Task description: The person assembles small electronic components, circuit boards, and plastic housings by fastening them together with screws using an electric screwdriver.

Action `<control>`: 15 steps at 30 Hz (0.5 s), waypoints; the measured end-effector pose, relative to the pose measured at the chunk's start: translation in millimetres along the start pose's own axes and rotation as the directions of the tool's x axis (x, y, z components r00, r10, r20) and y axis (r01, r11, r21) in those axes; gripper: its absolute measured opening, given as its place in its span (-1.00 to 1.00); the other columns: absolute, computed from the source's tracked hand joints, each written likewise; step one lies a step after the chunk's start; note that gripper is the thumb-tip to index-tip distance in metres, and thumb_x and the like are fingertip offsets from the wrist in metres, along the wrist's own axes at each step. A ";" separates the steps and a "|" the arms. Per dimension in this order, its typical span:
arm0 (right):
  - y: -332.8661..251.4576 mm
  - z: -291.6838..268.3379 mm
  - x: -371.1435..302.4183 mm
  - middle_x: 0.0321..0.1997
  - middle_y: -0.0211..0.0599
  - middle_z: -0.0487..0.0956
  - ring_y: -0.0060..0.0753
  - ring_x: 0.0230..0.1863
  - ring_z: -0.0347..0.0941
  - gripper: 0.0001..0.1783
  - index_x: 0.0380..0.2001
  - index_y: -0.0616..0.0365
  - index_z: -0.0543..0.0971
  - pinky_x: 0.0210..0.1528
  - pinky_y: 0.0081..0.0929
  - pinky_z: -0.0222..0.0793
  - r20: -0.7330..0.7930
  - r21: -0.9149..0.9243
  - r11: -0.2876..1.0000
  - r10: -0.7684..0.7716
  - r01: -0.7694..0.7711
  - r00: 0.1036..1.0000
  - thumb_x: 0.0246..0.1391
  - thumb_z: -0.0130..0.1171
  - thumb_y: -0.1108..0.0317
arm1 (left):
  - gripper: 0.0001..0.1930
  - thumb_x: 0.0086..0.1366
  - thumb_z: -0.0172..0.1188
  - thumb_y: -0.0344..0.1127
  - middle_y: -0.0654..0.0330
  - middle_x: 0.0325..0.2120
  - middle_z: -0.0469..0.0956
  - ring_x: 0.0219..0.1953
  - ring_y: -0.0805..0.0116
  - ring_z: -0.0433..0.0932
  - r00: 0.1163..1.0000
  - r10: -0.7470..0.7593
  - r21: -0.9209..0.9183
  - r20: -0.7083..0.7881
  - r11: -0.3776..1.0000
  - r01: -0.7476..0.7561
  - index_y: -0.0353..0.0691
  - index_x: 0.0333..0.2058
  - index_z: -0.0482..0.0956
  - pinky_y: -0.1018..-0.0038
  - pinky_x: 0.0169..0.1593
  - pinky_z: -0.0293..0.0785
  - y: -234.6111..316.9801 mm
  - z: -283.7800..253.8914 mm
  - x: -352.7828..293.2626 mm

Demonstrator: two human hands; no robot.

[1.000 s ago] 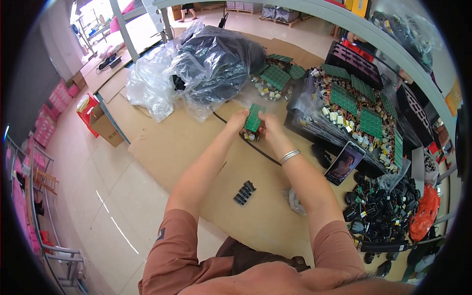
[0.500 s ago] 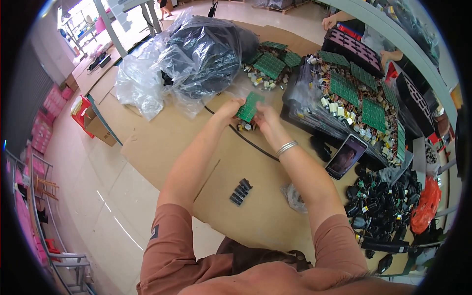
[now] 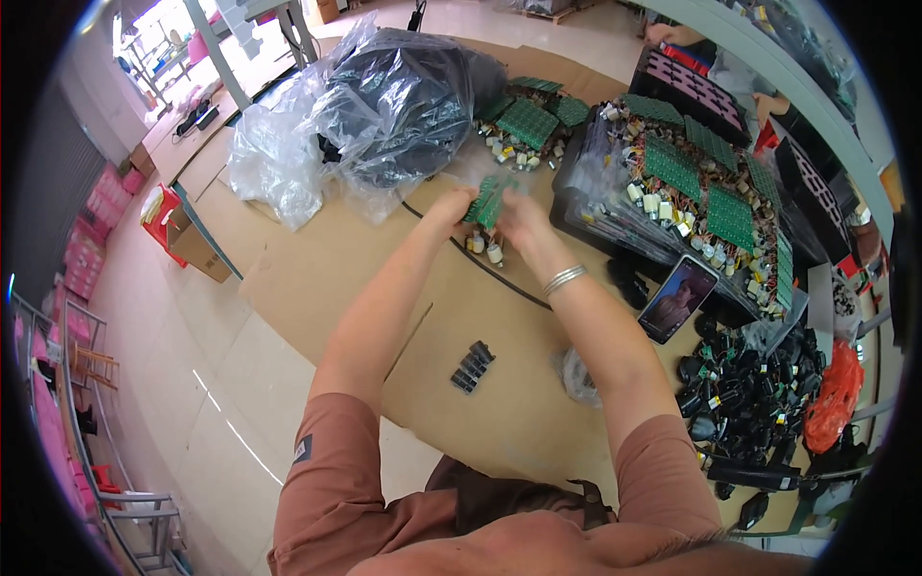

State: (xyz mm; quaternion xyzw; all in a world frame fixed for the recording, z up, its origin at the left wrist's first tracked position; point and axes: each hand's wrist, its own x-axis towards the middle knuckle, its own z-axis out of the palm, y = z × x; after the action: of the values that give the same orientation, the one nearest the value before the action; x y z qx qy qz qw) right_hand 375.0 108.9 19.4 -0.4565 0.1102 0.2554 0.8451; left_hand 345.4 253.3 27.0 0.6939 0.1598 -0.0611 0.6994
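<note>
Between my two hands, above the cardboard-covered table, is a green circuit board panel (image 3: pixel 487 204) with small white and silver parts on wires hanging below it. My left hand (image 3: pixel 451 208) is closed on the panel's left edge. At its right edge my right hand (image 3: pixel 521 219) grips it, fingers slightly blurred. The panel is tilted, and its underside is hidden. Just beyond my hands lies a pile of similar green panels (image 3: pixel 528 124) with wired parts. Closer to me, a short row of small black plastic pieces (image 3: pixel 472 368) rests on the cardboard.
Clear plastic bags (image 3: pixel 384 106) with dark contents stand at the far left. To the right, a black tray (image 3: pixel 595 226) carries more panels; a phone (image 3: pixel 678 300) leans against it. Black housings (image 3: pixel 749 384) heap near an orange bag (image 3: pixel 834 398). A black cable (image 3: pixel 490 278) crosses the table. Another person's hand (image 3: pixel 768 106) shows.
The panel has tilted from facing me more flatly to a steeper angle, and the wired parts beneath it now hang in view. Both hands stay at its edges.
</note>
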 end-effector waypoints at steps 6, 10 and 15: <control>-12.8 0.1 -37.9 -0.33 -0.37 0.48 -0.47 -0.36 0.39 -0.78 -0.23 0.03 0.42 -0.45 -0.54 0.32 -0.014 -0.167 0.986 0.013 -0.015 1.000 0.07 0.12 0.23 | -0.66 0.28 -0.04 -0.10 0.19 -0.61 0.48 -0.52 0.27 0.43 0.920 0.379 0.534 -0.096 0.800 -0.273 -0.25 -0.43 0.55 0.32 -0.35 0.36 22.2 -29.1 14.8; -17.2 -8.1 -40.8 -0.38 -0.38 0.46 -0.48 -0.43 0.37 -0.79 -0.26 0.06 0.42 -0.47 -0.55 0.31 -0.050 -0.177 0.984 0.022 -0.031 0.998 0.05 0.13 0.27 | -0.64 0.28 -0.04 -0.10 0.25 -0.65 0.42 -0.53 0.41 0.35 0.971 0.216 0.366 -0.102 0.916 -0.165 -0.28 -0.46 0.54 0.38 -0.38 0.30 38.4 -22.4 -0.4; -17.5 -9.4 -36.2 -0.42 -0.40 0.46 -0.53 -0.52 0.36 -0.81 -0.27 0.08 0.42 -0.53 -0.61 0.31 -0.008 -0.207 0.978 -0.009 0.007 1.000 0.05 0.11 0.30 | -0.64 0.31 -0.07 -0.12 0.33 -0.60 0.43 -0.53 0.52 0.30 0.955 0.296 0.339 0.000 0.898 -0.279 -0.28 -0.48 0.53 0.48 -0.38 0.25 28.9 -16.3 -9.1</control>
State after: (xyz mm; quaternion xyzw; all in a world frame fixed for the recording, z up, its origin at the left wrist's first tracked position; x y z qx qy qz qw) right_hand 354.1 81.2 41.9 -0.5435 0.0848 0.2599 0.7936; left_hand 343.5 269.1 57.5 0.8201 0.0608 0.0343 0.5679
